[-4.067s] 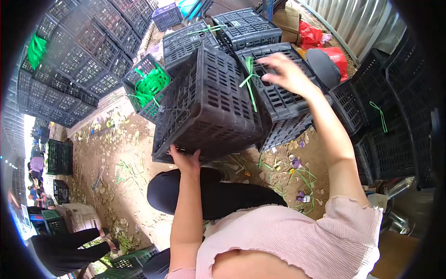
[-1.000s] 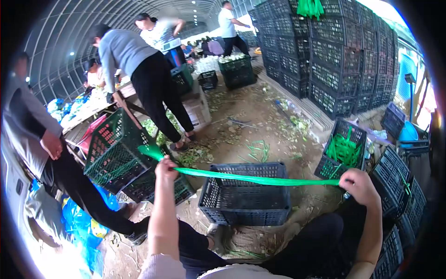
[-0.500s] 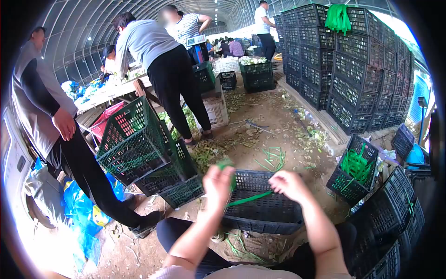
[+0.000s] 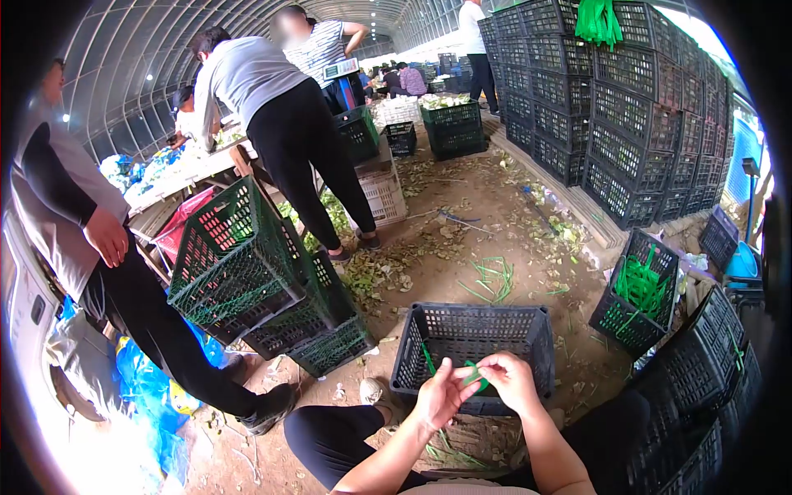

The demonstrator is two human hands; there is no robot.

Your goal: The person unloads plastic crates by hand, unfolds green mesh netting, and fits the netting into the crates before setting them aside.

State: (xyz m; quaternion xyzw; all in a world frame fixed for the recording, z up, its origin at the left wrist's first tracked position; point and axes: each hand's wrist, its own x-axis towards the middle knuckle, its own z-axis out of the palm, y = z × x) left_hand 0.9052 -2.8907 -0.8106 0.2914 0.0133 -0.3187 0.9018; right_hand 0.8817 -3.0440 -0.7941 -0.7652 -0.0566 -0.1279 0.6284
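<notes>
A black plastic crate (image 4: 536,351) stands on the dirt floor before my knees, its inside showing from above. Over its near side my left hand (image 4: 441,396) and my right hand (image 4: 513,384) meet, fingertips close together. Between them runs a green plastic strap (image 4: 473,375), pinched by both hands. A strip of the same green hangs along the crate's left inner wall. How the strap passes through my fingers is partly hidden.
Another crate (image 4: 602,318) at the right holds loose green straps (image 4: 642,285). Tall stacks of black crates (image 4: 631,132) rise behind it. Green-black crates (image 4: 239,272) lean at left beside a standing person (image 4: 82,214). Others work around a table (image 4: 157,191); leaf scraps litter the floor.
My hands have come together and moved down toward the crate's near side. The strap, stretched between them before, is now gathered at my fingertips. The view has shifted slightly.
</notes>
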